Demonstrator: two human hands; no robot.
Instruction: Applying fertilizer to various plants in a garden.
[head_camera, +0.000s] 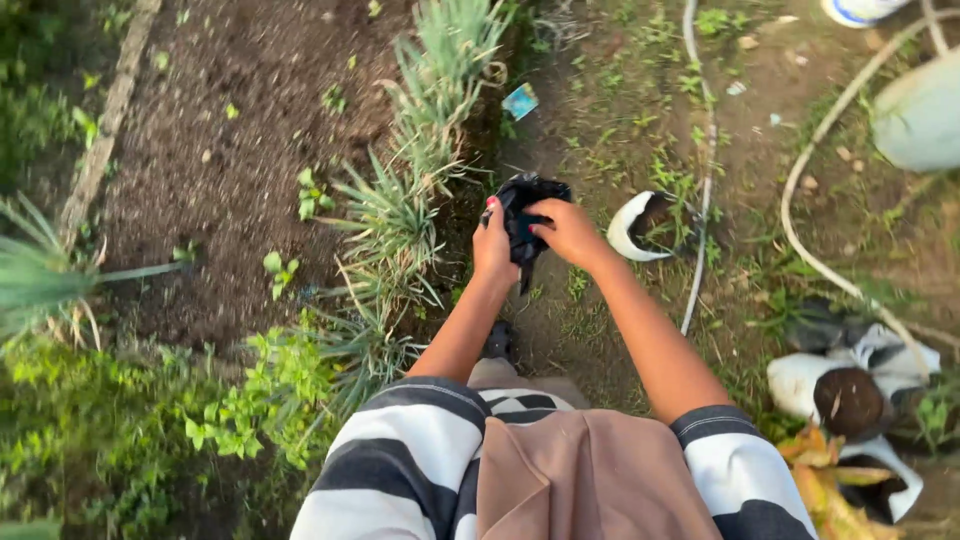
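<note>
- Left of the black plastic bag (527, 215), the biggest thing in view is the dark soil bed (220, 150), with a row of spiky green plants (400, 220) running along the edge nearest the bag.
- Right of the bag, a pale hose (800, 190) loops over the weedy ground, and a white grow bag (640, 225) with soil in it lies just beside the right hand.
- Further right of the bag and lower, more white bags (850, 385) of dark soil sit in a heap; how many is hard to make out.
- Above the bag, a small blue scrap (520, 100) lies on the ground; what it is I cannot tell.
- Now the bag itself: held out in front of the body, clear of the ground, crumpled. It looks thin, soft and very light, probably slick, so gripping the rim on two sides seems best.
- The left hand (492, 245) pinches the bag's left edge, thumb on top; the right hand (568, 232) has its fingers closed over the right side.
- Hidden: the bag's mouth and anything inside, lost in black folds.
</note>
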